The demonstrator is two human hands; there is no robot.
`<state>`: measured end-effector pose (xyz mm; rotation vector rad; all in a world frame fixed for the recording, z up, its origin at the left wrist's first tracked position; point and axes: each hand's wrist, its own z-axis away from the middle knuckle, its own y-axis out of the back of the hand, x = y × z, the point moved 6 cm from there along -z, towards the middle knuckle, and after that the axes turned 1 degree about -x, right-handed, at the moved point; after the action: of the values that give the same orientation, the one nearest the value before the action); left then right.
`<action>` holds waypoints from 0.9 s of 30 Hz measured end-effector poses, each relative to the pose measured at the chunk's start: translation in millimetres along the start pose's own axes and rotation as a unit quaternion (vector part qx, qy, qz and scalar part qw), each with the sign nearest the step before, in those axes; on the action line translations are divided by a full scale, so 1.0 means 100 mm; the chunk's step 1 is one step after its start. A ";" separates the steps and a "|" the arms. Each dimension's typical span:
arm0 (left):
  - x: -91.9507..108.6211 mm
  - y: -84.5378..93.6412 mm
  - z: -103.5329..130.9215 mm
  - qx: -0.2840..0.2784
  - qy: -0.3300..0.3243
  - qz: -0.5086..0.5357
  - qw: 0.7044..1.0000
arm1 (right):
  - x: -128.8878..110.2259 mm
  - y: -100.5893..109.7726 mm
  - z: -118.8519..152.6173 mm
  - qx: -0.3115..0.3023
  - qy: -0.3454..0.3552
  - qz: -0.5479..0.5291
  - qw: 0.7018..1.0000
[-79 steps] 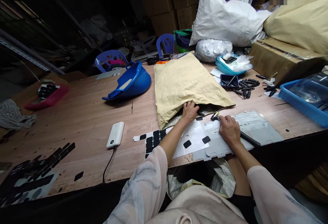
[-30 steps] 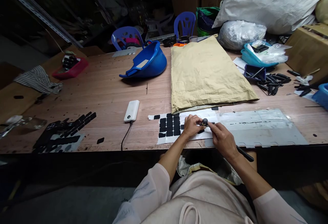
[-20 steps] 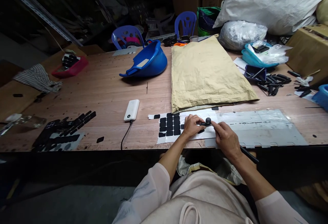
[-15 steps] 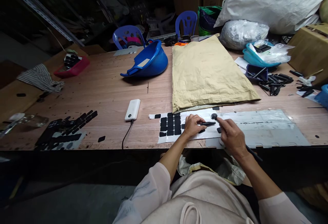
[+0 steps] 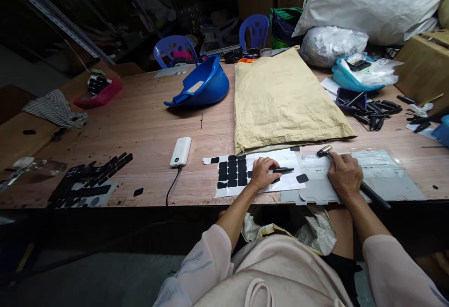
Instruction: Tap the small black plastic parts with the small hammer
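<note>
My left hand (image 5: 262, 172) is closed on a slim black piece (image 5: 285, 170) that points right, low over a white sheet (image 5: 293, 158). Rows of black rounded-square pads (image 5: 232, 176) cover the sheet's left part. Another black pad (image 5: 302, 178) lies near its right edge. To the right, my right hand (image 5: 345, 176) grips a hammer (image 5: 374, 195) over a grey board (image 5: 389, 176). The hammer's head sticks out at the upper left of the hand, its dark handle at the lower right.
A folded tan sack (image 5: 287, 101) lies just behind the sheet. A white power bank (image 5: 181, 151) with a cable is to the left. A blue basin (image 5: 206, 82) stands farther back. Loose black parts (image 5: 379, 110) are piled at the right, beside a cardboard box (image 5: 426, 68).
My right hand has moved right with the hammer, away from the black piece, and now rests over the grey board. My left hand keeps its place and its hold.
</note>
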<state>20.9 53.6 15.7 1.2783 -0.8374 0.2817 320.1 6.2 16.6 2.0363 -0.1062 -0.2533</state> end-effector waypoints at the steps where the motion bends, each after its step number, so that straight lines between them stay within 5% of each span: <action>1: 0.00 0.00 0.00 0.000 -0.002 0.000 1.000 | -0.02 0.00 0.01 -0.001 0.001 0.009 1.000; 27: 0.01 -0.02 -0.01 -0.005 -0.021 -0.042 0.999 | -0.11 -0.01 -0.01 -0.020 0.000 0.041 0.999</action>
<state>22.9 53.5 14.7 1.3109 -0.8171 0.1844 309.8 9.6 17.7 1.9878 -0.1832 -0.2013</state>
